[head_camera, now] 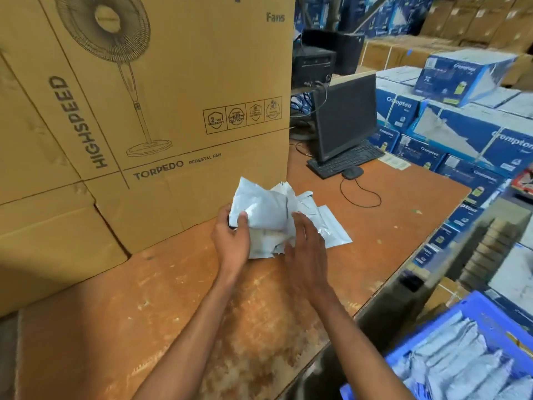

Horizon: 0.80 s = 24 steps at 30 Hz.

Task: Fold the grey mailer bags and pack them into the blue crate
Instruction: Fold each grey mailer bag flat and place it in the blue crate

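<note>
Nearest the camera, bottom right, blue crate (490,319) sits below the table edge — already holds several folded grey bags (461,359) lying side by side.

Table (144,327): worn orange-brown top. Both forearms reach forward over it to a crumpled bundle of grey mailer bags (268,209) near the table's middle.

Left hand (232,238): at the bundle's left edge, thumb curled over the front of the top bag, fingers behind it — grips the bag, which stands partly lifted off the pile.

Right hand (305,249): just right of the bundle, fingers fairly straight and spread, tips touching the plastic; cannot tell that it has hold of anything. A flat mailer (334,229) shows from under this hand, lying on the table to the right.

Directly behind the bundle: large cardboard fan carton (144,111), printed "HIGHSPEED" and "TORPEDO".

Further right on the table: mouse (352,172), keyboard (346,161), dark monitor (344,116).

Background: stacked blue boxes (450,134), brown cartons beyond.
</note>
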{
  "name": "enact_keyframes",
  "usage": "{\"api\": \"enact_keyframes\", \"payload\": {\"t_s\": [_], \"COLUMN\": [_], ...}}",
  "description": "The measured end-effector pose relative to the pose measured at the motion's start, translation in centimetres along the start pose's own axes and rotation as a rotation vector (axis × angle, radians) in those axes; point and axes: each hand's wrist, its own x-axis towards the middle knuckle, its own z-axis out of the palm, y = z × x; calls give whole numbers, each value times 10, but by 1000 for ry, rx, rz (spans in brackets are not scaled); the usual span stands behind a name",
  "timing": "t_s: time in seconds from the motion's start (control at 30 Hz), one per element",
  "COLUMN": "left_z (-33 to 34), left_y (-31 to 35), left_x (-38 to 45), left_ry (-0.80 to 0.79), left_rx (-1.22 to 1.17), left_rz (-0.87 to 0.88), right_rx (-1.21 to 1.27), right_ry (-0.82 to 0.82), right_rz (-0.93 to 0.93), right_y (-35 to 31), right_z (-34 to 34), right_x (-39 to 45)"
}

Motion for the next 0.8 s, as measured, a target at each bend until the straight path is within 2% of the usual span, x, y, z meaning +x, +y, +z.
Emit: {"api": "enact_keyframes", "payload": {"t_s": [0.1, 0.23, 0.33, 0.47, 0.6, 0.7, 0.8], "left_z": [-14, -31, -44, -63, -78, -82, -78], "left_y": [16, 30, 38, 36, 31, 27, 23], "left_x": [-16, -40, -56, -71, -75, -69, -64], "left_ry": [2, -5, -26, -87, -299, -473, -515], "left_rx": [-241, -392, -423, -389, -386, -134, 37], "left_rz": [-229, -345, -395, -350, -344, -236, -157], "right_rx": [-23, -44, 15, 308, 572, 756, 774], "right_ry": [149, 104, 115, 234, 223, 161, 112], "right_rz": [-90, -198, -204, -170, -85, 69, 183], "right_y": [-3, -3, 1, 7, 5, 7, 17], "right_z": [-20, -37, -38, -43, -66, -80, -77], "right_x": [-11, -32, -50, -64, -73, -71, -66]}}
